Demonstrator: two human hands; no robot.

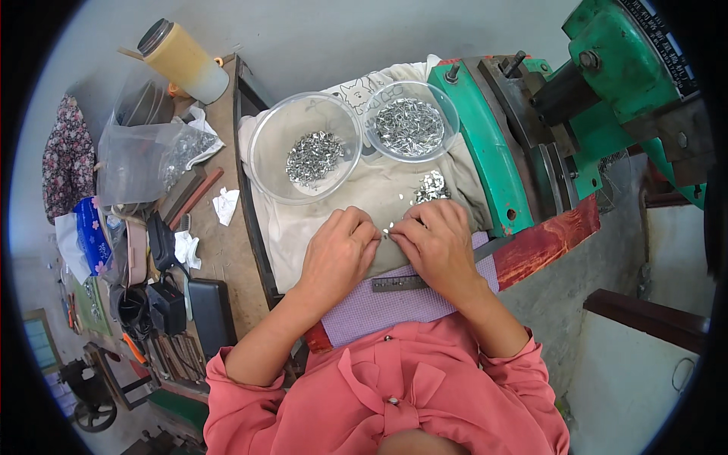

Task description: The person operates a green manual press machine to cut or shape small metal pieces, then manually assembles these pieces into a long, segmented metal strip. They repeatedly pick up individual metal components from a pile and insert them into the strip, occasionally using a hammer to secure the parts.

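Observation:
My left hand and my right hand face each other low over the beige cloth, fingertips a little apart. The fingers of both are curled and pressed together; whatever they pinch is hidden or too small to name. Between the hands lie a few tiny pale metal bits. Just beyond my right hand is a small pile of shiny metal pieces. Behind stand two clear plastic tubs: the left tub contains small silvery parts, the right tub longer bent-looking silvery parts.
A green press machine stands on the right. A dark metal ruler lies on a purple mat near my body. On the left, a cluttered bench bears a yellowish jar, a black case and crumpled tissues.

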